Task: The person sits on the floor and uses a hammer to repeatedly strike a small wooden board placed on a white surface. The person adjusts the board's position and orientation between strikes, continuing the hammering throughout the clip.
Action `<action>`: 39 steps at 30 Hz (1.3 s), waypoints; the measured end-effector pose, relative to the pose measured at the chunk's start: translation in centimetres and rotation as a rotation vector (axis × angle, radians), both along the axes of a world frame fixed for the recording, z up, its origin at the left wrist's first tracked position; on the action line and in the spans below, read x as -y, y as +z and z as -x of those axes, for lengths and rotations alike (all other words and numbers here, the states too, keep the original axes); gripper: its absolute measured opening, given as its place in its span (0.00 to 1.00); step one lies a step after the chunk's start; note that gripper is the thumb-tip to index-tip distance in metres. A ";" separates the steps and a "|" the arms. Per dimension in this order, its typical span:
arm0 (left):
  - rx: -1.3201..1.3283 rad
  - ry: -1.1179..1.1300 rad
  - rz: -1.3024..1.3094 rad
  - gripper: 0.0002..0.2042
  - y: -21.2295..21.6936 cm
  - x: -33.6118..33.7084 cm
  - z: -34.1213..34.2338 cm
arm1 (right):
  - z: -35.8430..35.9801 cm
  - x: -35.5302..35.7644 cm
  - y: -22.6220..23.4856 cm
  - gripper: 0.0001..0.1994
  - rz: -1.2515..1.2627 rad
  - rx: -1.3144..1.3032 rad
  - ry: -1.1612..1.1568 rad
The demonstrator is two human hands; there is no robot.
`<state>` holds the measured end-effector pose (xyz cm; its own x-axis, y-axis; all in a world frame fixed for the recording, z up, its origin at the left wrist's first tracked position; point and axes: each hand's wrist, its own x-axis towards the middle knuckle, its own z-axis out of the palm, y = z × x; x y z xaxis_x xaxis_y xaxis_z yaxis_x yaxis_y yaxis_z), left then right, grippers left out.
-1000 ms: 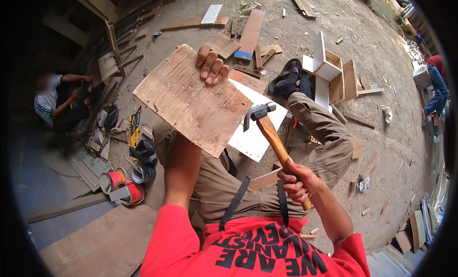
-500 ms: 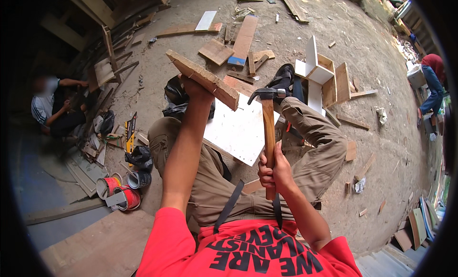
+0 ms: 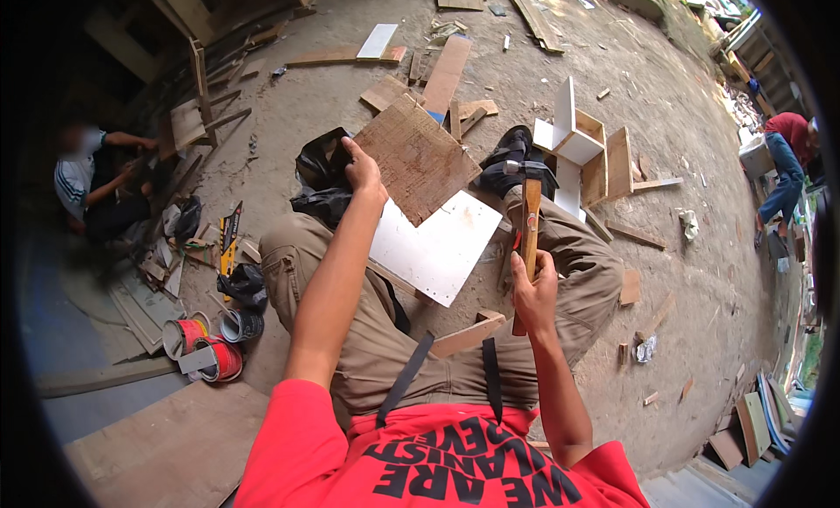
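Here's the wooden board, a flat, squarish piece, brown and grainy, its broad face rough and marked with darker patches and small specks. It's angled like a diamond, 1 corner pointing down toward the person's lap. Below that corner there's a white board between the legs, dotted with small dark marks near its lower edge, and the brown wood covers part of it from this view; whether the 2 touch, I can't tell.

To the hands! The left hand has the wooden board gripped at its left edge, thumb up along the side, the other fingers hidden by the wood. So the board reaches out ahead of that hand and to its right. Across to the right hand: wrapped firmly around the wooden handle of a hammer, head uppermost. The board is well apart from this hand, ahead and to its left, and the hammer's head stands clear of the board's right corner. A black plastic bag sits just beside the left hand, and a dark shoe shows beyond the hammer.
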<state>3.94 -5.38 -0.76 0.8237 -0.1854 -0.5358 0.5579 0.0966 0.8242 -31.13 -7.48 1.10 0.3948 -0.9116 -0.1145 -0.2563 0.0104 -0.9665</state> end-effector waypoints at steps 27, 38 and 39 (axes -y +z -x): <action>0.932 -0.930 -1.240 0.35 0.7 0.5 5.5 | 0.8 -1.6 -5.2 0.20 0.087 -0.134 -0.071; 1.261 -0.615 -1.017 0.38 -9.0 5.5 7.6 | -0.5 -1.6 -3.7 0.21 0.070 -0.105 0.124; 1.309 -0.556 -1.034 0.35 -9.4 5.7 7.9 | -1.0 -1.3 -3.3 0.21 0.073 -0.115 0.126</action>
